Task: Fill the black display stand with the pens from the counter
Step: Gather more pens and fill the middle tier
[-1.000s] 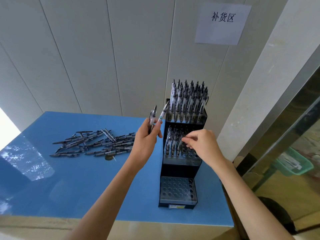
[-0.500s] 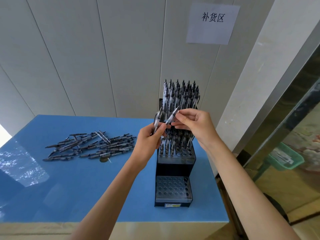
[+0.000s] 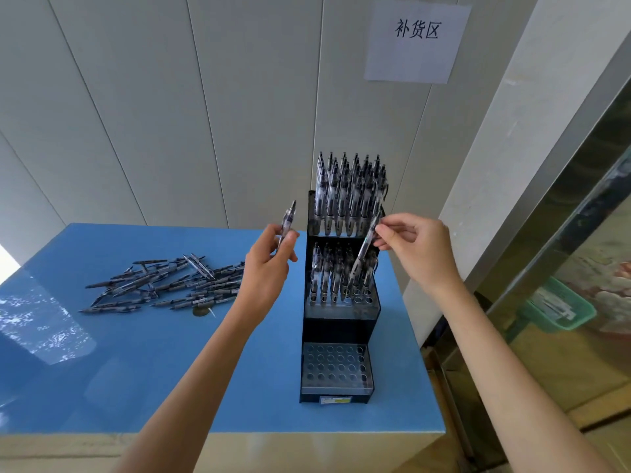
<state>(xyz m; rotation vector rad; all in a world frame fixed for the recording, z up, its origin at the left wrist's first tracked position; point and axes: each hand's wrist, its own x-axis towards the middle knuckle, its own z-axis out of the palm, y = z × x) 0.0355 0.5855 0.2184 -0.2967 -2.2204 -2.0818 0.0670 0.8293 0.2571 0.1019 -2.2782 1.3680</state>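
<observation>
Right hand (image 3: 415, 249) now pinches a pen (image 3: 364, 249) by its upper end and holds it tilted over the middle tier of the black display stand (image 3: 336, 322), tip aimed at the open holes on the right side of that tier. Half a second ago that pen was between both hands at the stand's top edge, mid handover; a second ago the right hand was down at the middle tier and the left held two pens. So: one pen seated, next one passed across, insertion about to start.

Left hand (image 3: 269, 257) grips the one remaining pen (image 3: 288, 218) upright, left of the stand and apart from it (down from two).

Stand status:
- top tier: looks full
- middle tier: left and centre filled, some holes in the front right rows open
- bottom tier (image 3: 336, 367): all holes bare

Loose pile of pens (image 3: 164, 285) lies on the blue bench (image 3: 136, 370), well left of the stand, looks unchanged across the frames.

The view also swung slightly left, so the stand sits nearer frame centre than a second ago; I judge the stand itself did not move.

Judgement: task roughly half done, bottom tier plus the pile to go.
</observation>
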